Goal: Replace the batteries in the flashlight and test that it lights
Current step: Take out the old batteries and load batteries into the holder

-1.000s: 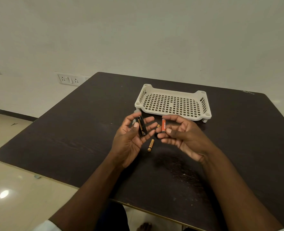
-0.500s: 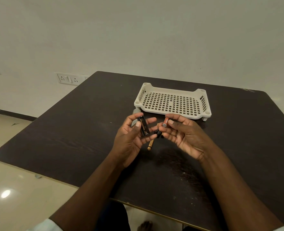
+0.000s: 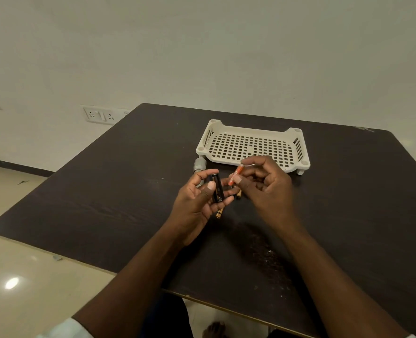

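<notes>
My left hand (image 3: 197, 206) holds a black battery holder (image 3: 216, 187) upright between thumb and fingers. My right hand (image 3: 265, 189) pinches an orange battery (image 3: 236, 175) between thumb and forefinger, tilted, just right of the holder. A gold-and-black battery (image 3: 219, 212) lies on the dark table (image 3: 104, 196) under my left fingers. Another one (image 3: 238, 194) lies between my hands, partly hidden. The grey flashlight body (image 3: 199, 165) lies on the table behind my left hand, next to the tray's left corner.
A white perforated plastic tray (image 3: 250, 147) stands on short legs just beyond my hands. The table's front edge runs close to my body. A wall socket (image 3: 99, 115) is on the wall at left.
My right hand has turned and lifted the orange battery, tilting it closer to the holder. My left hand with the holder has stayed nearly in place.
</notes>
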